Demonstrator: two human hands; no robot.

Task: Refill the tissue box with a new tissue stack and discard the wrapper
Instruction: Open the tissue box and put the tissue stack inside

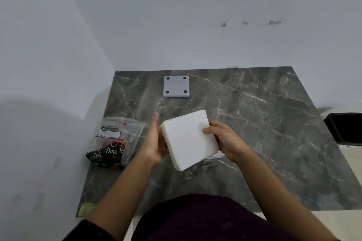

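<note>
A square white tissue stack (189,139) is held above the dark marble table (264,123), tilted. My left hand (154,141) presses flat against its left edge with fingers extended. My right hand (223,141) grips its right edge, thumb on top. Under the stack a sliver of a white box (216,156) shows; most of it is hidden. The emptied plastic wrapper (113,143), clear with black and red print, lies crumpled on the table to the left of my left hand. A white square panel with black feet (176,86) lies flat near the back wall.
A black bin (345,127) stands off the table's right edge. White walls close the table at the back and the left. A small greenish scrap (86,208) lies at the table's front left corner.
</note>
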